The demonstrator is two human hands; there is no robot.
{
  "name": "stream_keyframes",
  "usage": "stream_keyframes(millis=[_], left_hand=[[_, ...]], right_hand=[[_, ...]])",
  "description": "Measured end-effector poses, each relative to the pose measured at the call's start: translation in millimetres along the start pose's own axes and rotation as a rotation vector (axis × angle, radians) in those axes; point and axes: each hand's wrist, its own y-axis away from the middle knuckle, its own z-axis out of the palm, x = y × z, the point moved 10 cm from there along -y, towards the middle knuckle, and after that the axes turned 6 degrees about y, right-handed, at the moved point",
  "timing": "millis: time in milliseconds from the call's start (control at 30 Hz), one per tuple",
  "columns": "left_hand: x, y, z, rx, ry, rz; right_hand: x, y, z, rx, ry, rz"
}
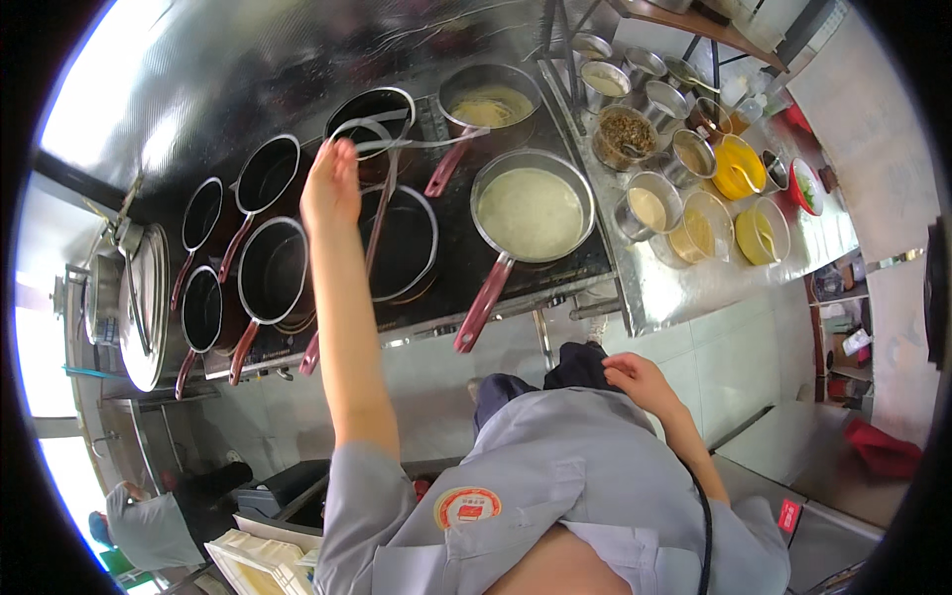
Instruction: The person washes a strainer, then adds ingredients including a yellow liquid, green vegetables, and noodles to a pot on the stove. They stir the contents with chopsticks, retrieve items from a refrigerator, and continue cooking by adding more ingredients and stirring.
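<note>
My left hand (335, 178) reaches out over the stove, with its fingertips at the near-left rim of a back saucepan (387, 100). Blurred grey strips (394, 141) cross over that pan beside my fingers; whether I hold them is unclear. My forearm partly covers a dark-lined pan (401, 245). To the right, a saucepan (532, 212) holds cloudy whitish liquid, its reddish handle pointing towards me. Behind it, another pan (494, 108) has noodles in it. Low at my side, my right hand (641, 381) is empty, fingers loosely apart near my dark trousers.
Several dark pans (271, 268) stand on the left of the stove, handles overhanging its front edge. A large round metal lid (145, 309) stands further left. The steel counter (662, 301) at right carries several containers (625, 137) of sauces and toppings. Another person (152, 524) is at lower left.
</note>
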Motion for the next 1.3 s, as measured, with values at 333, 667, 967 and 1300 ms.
stream_keyframes(millis=[333, 667, 967, 1300], left_hand=[[-282.3, -146.7, 31.9, -0.437, -2.266, 0.089], [-456.9, -65.2, 135.0, -0.403, -1.479, -0.394], [-553.2, -144.0, 67.5, 0.280, -0.773, -0.564], [-476.3, -69.9, 168.3, 0.071, -0.828, -0.276]], right_hand=[[34.4, -95.0, -222.3, 0.075, -0.103, 0.027], [-164.2, -453.3, -397.8, 0.484, 0.229, -0.635], [-242.7, -520.1, -381.4, 0.574, 0.379, -0.965], [-229.9, -337.6, -391.9, 0.515, 0.170, -1.083]])
